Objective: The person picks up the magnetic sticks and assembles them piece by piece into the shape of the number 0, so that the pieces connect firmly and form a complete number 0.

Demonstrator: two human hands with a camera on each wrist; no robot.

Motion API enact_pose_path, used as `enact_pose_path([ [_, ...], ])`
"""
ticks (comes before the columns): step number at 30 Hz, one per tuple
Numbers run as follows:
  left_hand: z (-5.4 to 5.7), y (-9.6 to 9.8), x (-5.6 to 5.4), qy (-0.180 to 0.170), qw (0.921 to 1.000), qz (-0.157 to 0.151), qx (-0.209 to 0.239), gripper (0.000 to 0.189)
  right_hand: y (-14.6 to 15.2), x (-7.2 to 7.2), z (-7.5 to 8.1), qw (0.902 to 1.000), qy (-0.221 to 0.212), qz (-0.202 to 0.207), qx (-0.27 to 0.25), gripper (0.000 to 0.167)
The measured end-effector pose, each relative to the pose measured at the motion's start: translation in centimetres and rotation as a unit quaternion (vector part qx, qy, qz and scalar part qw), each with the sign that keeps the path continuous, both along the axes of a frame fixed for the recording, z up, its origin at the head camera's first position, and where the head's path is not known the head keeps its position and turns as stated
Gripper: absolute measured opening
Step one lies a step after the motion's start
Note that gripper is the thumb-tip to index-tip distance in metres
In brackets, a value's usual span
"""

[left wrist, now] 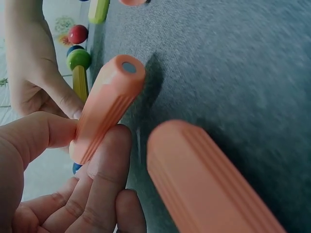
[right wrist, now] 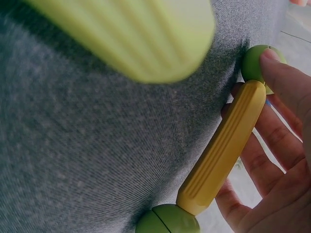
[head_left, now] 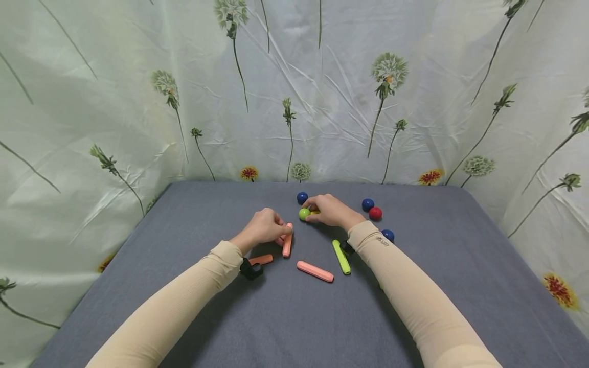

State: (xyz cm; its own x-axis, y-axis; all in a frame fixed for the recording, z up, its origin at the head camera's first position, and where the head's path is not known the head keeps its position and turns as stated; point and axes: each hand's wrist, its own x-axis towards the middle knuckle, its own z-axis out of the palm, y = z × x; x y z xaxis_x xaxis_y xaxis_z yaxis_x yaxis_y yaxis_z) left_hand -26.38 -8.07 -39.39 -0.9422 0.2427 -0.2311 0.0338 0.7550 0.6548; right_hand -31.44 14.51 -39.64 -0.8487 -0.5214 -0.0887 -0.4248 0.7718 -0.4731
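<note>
My left hand [head_left: 264,226] pinches an orange ridged rod [head_left: 287,246] between thumb and fingers, tilted above the cloth. A small grey disc [left wrist: 129,67] shows in the rod's end in the left wrist view. To its right, my right hand [head_left: 332,210] grips a green ball [head_left: 304,214], thumb on top. That ball joins one end of a yellow ridged rod [right wrist: 223,145], and a second green ball [right wrist: 167,219] sits at the rod's other end, as the right wrist view shows. The held orange rod and the green ball are apart.
On the grey cloth-covered table [head_left: 184,306] lie an orange rod [head_left: 262,259] by the left wrist, a salmon rod [head_left: 315,271] and a lime rod [head_left: 341,257]. Blue balls [head_left: 302,198] and a red ball [head_left: 375,213] lie farther back. A flowered curtain [head_left: 322,102] hangs behind.
</note>
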Motion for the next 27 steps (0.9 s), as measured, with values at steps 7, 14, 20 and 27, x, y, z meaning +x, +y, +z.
enact_pose_path([
  [7,-0.2,1.2,-0.7,-0.005,0.9999,0.007,0.008,0.023,0.0,-0.1,-0.1,1.0000,0.006,0.001,0.002,0.041],
  [14,-0.3,2.0,-1.3,-0.012,0.9996,0.004,0.027,0.025,0.1,-0.2,-0.2,0.9999,0.017,0.003,0.002,0.040],
  [20,-0.4,2.3,-1.7,-0.014,0.9993,0.008,0.033,0.025,0.0,-0.4,-0.3,0.9998,0.021,0.006,0.002,0.040],
  [27,-0.7,2.6,-2.2,-0.013,0.9994,0.016,0.028,0.025,0.1,-0.5,-0.4,0.9998,0.018,0.005,-0.003,0.039],
])
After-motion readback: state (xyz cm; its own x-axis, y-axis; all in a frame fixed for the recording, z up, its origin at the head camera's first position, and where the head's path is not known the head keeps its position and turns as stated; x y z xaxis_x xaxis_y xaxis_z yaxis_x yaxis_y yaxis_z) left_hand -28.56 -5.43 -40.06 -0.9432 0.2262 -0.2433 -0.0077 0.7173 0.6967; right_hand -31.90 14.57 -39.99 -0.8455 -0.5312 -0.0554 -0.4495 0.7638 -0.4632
